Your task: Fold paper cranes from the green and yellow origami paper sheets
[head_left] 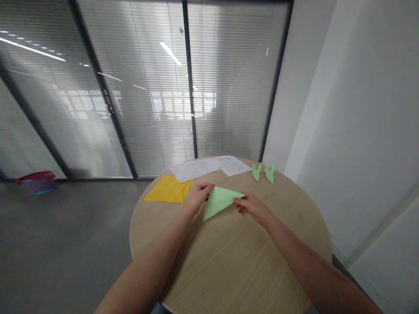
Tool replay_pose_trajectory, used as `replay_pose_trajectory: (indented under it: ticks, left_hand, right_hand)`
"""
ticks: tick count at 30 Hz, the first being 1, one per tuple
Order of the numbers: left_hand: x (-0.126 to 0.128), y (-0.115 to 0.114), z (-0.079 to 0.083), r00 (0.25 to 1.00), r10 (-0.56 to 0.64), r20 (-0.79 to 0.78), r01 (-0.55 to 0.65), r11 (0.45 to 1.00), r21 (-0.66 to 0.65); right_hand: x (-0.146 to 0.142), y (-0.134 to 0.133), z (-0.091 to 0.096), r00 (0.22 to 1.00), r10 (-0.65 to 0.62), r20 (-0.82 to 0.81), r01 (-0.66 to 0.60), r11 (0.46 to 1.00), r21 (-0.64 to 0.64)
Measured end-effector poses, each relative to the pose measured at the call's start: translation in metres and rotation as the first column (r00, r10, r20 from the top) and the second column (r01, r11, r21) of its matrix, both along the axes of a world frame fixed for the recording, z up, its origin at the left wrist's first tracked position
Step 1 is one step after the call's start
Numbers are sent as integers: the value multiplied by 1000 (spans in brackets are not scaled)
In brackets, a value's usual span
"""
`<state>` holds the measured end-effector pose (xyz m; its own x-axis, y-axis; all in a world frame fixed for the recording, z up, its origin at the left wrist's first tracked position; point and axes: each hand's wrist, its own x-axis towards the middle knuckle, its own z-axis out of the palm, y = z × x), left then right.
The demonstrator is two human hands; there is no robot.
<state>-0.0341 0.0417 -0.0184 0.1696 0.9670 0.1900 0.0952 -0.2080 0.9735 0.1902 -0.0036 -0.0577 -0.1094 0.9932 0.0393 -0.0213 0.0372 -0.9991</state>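
Observation:
A light green paper [218, 201], folded into a triangle, lies on the round wooden table [229, 257]. My left hand [197, 195] pinches the triangle's top left corner with curled fingers. My right hand [250, 206] pinches its right tip, fingers closed on the edge. The paper rests flat between both hands.
A yellow paper sheet [168, 189] lies left of my hands. White printed sheets [209, 167] sit at the table's far edge. Two small folded green paper figures [263, 172] stand at the far right. Glass partitions with blinds stand behind, and a red basket [37, 181] sits on the floor.

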Motion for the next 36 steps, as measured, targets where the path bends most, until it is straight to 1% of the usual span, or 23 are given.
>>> replay_pose_trajectory:
  ticks: [4, 9, 13, 16, 18, 21, 25, 27, 30, 33, 36]
  left_hand:
    - [3, -4, 2, 995, -91, 35, 93, 994, -49]
    - [7, -11, 4, 978, -209, 7, 208, 969, -130]
    - [9, -11, 1, 973, -231, 23, 232, 964, -128]
    - [8, -8, -2, 971, -235, 28, 237, 959, -154]
    - [7, -6, -4, 975, -220, 33, 223, 960, -170]
    - [6, -4, -5, 978, -204, 42, 208, 965, -157]
    - [5, -3, -5, 985, -151, 85, 160, 981, -109]
    - [5, -2, -5, 986, -122, 110, 133, 986, -97]
    - [6, -1, -6, 984, -89, 155, 108, 987, -119]
    - [9, -3, -8, 969, -84, 234, 119, 983, -140]
    - [12, -5, -10, 956, -107, 274, 149, 979, -139]
  right_hand:
    - [0, 0, 2, 994, -49, -101, 46, 999, -28]
    - [-1, 1, 1, 989, -86, -119, 85, 996, -11]
    - [-1, 1, 2, 981, -155, -121, 158, 987, 12]
    - [1, 2, 2, 977, -171, -129, 177, 984, 33]
    - [2, 3, 2, 973, -183, -143, 188, 982, 22]
    - [3, 5, 1, 968, -192, -163, 196, 981, 4]
    - [2, 3, 3, 974, -140, -178, 146, 989, 17]
    - [1, 0, 6, 979, -95, -178, 100, 995, 18]
    - [-3, -5, 9, 987, -1, -164, 7, 999, 32]
    - [-6, -8, 9, 985, 108, -132, -100, 993, 61]
    - [-8, -9, 6, 983, 149, -109, -140, 987, 81]
